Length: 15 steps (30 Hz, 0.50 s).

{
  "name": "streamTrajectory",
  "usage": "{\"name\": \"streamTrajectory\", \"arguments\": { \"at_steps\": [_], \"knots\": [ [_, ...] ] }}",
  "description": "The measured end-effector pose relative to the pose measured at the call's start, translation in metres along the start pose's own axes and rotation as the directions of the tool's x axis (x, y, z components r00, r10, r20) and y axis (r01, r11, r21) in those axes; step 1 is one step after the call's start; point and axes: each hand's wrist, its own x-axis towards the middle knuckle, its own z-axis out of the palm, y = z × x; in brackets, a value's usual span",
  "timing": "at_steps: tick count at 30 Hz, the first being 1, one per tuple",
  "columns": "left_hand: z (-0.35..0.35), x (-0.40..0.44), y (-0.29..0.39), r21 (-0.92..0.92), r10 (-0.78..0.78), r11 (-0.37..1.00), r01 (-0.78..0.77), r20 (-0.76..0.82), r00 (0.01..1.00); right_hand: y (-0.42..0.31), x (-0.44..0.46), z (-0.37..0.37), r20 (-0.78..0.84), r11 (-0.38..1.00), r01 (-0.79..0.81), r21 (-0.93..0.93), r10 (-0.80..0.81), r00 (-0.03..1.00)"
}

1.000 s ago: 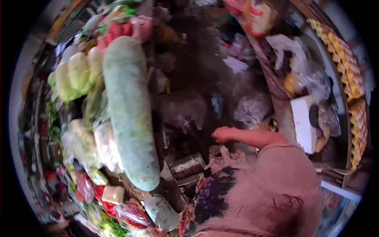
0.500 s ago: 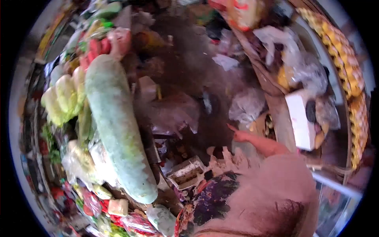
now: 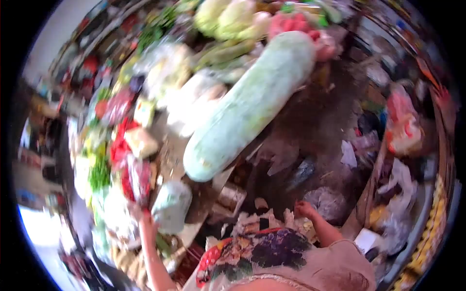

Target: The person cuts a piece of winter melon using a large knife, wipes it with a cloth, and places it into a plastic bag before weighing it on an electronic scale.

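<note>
My left hand (image 3: pixel 141 216), blurred, reaches over the produce at the lower left, beside a cut piece of pale green gourd (image 3: pixel 172 206) and just below a plastic-wrapped red bundle (image 3: pixel 139 177). Whether its fingers hold anything is unclear. A long pale green gourd (image 3: pixel 250 104) lies diagonally across the counter edge. My right hand (image 3: pixel 306 209) hangs over the floor area, its fingers loosely apart and nothing seen in them, left of a crumpled clear plastic bag (image 3: pixel 327 203).
Bagged vegetables (image 3: pixel 167 72), pale green cabbages (image 3: pixel 233 19) and leafy greens (image 3: pixel 99 173) crowd the counter. A small box (image 3: pixel 228 201) sits below its edge. At right are a red-and-white bag (image 3: pixel 405 131), a white box (image 3: pixel 367 240) and what looks like another person's hand (image 3: pixel 442 98).
The view has swung left, so the gourd now lies diagonally and more of the left produce shows. My left hand has come clearly into view. My right hand's pointing finger has drawn in.
</note>
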Motion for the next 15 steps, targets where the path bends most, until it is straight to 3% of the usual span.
{"name": "streamTrajectory", "arguments": {
  "at_steps": [2,4,7,8,10,13,15],
  "knots": [
    [0.009,-0.002,-0.026,0.098,-0.056,0.994,0.054,0.015,0.998,-0.028,0.001,0.008,0.003,0.998,0.017,-0.063,-0.017,1.000],
    [0.012,-0.002,-0.031,0.095,-0.075,0.993,0.075,-0.005,0.997,-0.050,0.006,0.017,0.055,0.999,0.025,-0.029,-0.024,0.998],
    [0.011,-0.007,-0.022,0.065,-0.177,0.982,0.179,-0.027,0.984,-0.071,0.005,0.030,0.122,0.975,0.108,-0.193,-0.086,0.989],
    [0.012,-0.010,-0.023,0.036,-0.131,0.990,0.133,-0.050,0.990,-0.076,0.004,0.033,0.145,0.969,0.111,-0.222,-0.080,0.986],
    [0.012,-0.011,-0.021,0.013,-0.089,0.996,0.090,-0.067,0.994,-0.085,0.008,0.035,0.275,0.861,0.351,-0.367,-0.260,0.926],
    [0.016,-0.008,-0.019,0.051,-0.160,0.985,0.162,-0.049,0.986,-0.103,0.018,0.044,0.298,0.872,0.276,-0.405,-0.160,0.941],
    [0.010,-0.012,-0.015,0.032,-0.160,0.986,0.161,-0.035,0.986,-0.137,0.014,0.049,0.354,0.804,0.345,-0.484,-0.181,0.918]
  ]
}}
